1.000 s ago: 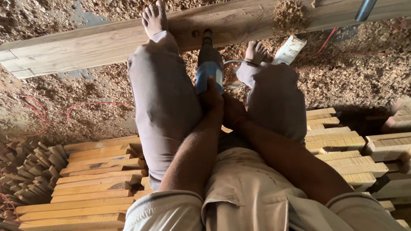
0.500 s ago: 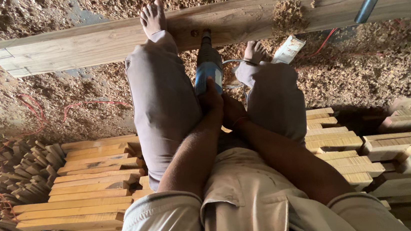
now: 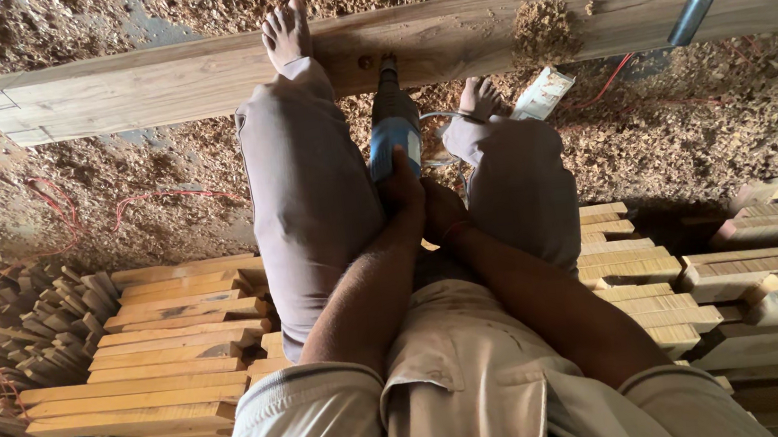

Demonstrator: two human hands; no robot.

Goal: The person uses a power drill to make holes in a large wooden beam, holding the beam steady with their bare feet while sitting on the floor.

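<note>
1. Head view looks straight down on us seated on a stack of cut boards (image 3: 175, 363), legs stretched toward twelve o'clock.
2. Our left hand (image 3: 403, 191) and right hand (image 3: 443, 211) are pressed close together, both wrapped round the rear of a blue-bodied power drill (image 3: 393, 133); the fingers themselves are mostly hidden under the backs of the hands, so we cannot tell exactly how they are laid.
3. From our hands the drill lies dead ahead at twelve o'clock, and its long axis runs six to twelve, between our knees.
4. Its nose meets the near edge of a long timber beam (image 3: 204, 75), just to the three o'clock side of a small round hole (image 3: 364, 61) in the wood.
5. That beam has its long axis running nine to three, square across the drill's line, on a floor thick with wood shavings (image 3: 101, 189).
6. Our left hand sits a little farther forward on the tool and so is the nearer to the beam; the right is tucked just behind it at about five o'clock.
7. Our left foot (image 3: 286, 34) rests on top of the beam at eleven o'clock from the drill; our right foot (image 3: 477, 98) is on the floor just short of the beam, at about three o'clock.
8. A red cable (image 3: 136, 203) trails over the shavings at nine o'clock, and a grey metal leg (image 3: 697, 6) slants in at two o'clock.
</note>
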